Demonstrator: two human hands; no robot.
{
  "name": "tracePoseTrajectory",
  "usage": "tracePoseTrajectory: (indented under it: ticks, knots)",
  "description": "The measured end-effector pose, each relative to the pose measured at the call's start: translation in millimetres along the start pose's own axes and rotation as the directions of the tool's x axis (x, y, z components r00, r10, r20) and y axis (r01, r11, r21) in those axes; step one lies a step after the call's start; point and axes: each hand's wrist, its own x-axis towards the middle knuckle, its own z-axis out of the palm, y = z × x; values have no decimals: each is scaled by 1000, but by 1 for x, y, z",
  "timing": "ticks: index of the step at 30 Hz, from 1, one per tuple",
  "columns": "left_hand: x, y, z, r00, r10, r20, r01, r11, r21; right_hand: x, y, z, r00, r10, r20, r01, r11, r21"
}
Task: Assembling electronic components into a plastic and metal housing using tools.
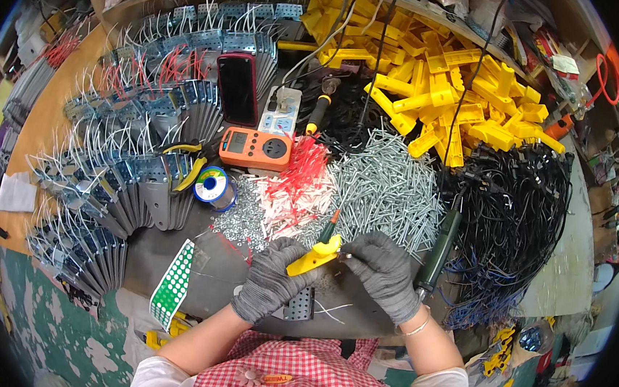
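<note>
A dark grey worktable [146,253] carries a wide heap of angular yellow plastic housings [442,80] at the upper right, a tangle of thin black cables [518,217] below it, and a mound of slim silver metal screws [386,192] nearer the middle. In front are the left hand [270,278] and right hand [384,276] in grey knitted gloves — the left's fingers closed on a curved yellow plastic piece [308,262] between them, the right's pinching a tiny shiny object [345,256], too small to identify, just beside its right end.
</note>
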Motion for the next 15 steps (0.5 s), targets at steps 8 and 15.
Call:
tracePoseTrajectory:
  ticks: [8, 15]
  knots:
    - [-2, 4, 3, 999, -20, -40, 18, 999, -39, 0, -12, 40, 998, 33, -58, -29, 997, 65]
    - [-4, 15, -10, 997, 68, -21, -67, 995, 73, 0, -24, 26, 977, -188, 98, 212, 876, -433]
